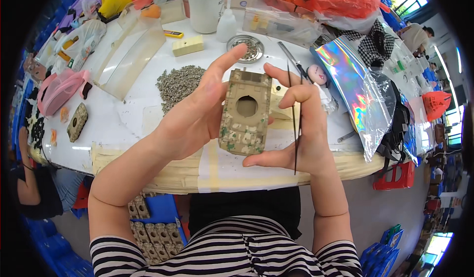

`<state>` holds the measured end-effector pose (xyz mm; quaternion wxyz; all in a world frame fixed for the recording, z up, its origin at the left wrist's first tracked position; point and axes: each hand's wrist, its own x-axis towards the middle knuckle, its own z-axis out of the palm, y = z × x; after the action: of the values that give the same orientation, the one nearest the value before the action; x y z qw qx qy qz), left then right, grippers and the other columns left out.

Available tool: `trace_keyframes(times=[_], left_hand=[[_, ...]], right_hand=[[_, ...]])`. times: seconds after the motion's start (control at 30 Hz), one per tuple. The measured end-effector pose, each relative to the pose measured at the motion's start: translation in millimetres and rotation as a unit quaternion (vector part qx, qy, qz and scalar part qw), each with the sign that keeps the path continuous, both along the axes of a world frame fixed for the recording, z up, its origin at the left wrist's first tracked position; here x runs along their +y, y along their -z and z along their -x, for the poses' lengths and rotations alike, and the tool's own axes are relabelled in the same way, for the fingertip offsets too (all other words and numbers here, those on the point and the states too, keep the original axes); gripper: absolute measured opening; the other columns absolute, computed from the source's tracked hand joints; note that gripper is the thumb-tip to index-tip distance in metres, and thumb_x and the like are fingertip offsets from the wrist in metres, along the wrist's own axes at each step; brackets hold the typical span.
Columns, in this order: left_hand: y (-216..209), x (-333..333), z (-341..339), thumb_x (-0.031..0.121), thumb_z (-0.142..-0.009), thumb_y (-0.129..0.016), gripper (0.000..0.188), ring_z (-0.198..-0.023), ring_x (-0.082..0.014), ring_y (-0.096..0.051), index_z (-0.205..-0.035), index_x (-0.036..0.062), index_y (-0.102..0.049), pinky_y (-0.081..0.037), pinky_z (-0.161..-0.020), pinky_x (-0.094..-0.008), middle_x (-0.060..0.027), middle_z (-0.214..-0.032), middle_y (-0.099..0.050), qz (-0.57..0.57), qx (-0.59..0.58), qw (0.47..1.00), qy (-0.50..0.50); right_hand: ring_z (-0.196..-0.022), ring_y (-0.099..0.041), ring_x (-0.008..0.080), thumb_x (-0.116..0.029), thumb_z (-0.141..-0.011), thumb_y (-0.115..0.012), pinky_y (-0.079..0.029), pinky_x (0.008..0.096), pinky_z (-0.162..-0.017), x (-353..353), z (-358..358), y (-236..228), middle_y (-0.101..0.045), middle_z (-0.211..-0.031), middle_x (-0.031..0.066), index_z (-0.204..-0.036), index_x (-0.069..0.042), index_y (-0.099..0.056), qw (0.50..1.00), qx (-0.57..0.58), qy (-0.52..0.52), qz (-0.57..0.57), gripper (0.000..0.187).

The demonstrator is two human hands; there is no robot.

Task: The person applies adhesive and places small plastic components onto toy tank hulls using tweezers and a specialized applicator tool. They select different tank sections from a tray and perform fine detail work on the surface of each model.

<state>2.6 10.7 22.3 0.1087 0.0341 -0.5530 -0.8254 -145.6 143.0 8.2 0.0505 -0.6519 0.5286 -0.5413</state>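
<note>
Above the table's front edge I hold a toy tank hull (242,124) in camouflage print, with a round hole in its middle. My left hand (190,111) is closed around its left side, index finger extended upward. At its right side, the thumb of my right hand (313,133) rests against the lower corner. Thin black tweezers (296,151) sit upright between the fingers of that hand. Behind the left hand lies a heap of small grey-brown parts (178,84). Another camouflage hull (77,122) lies at the left of the table.
Farther back are a round metal dish (229,45) of small parts, a cream block (187,45), a white squeeze bottle (227,26) and a large white container (205,10). A shiny holographic pouch (345,79) lies right. Several hulls stand in a blue tray (163,209) below the table.
</note>
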Motion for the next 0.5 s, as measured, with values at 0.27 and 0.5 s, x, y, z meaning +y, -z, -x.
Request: trace_keyframes(times=[0.27,0.5], left_hand=[[-7,6,-4,0.075,-0.083,-0.030,0.094,-0.116,-0.0339,-0.053,-0.149,0.0162,0.002,-0.047,-0.094,-0.0462,-0.0178,-0.136,-0.043,0.040,-0.007,0.999,0.007],[-28,-9,-15,0.065,-0.089,-0.030,0.084,-0.131,-0.0372,-0.035,-0.143,0.0001,-0.025,-0.027,-0.108,-0.0486,-0.0267,-0.140,-0.036,0.156,0.145,0.950,-0.227]], right_hand=[[-0.111,-0.051,0.0371,-0.028,-0.049,-0.093,-0.045,0.0428,-0.088,2,-2,-7,-0.049,-0.100,0.0108,-0.098,-0.006,-0.044,0.999,0.006,-0.034,0.025,0.073],[-0.112,-0.048,0.0262,-0.030,-0.045,-0.095,-0.041,0.0380,-0.096,8,20,0,-0.042,-0.126,0.0236,-0.102,-0.008,-0.034,0.993,-0.075,-0.047,0.072,0.087]])
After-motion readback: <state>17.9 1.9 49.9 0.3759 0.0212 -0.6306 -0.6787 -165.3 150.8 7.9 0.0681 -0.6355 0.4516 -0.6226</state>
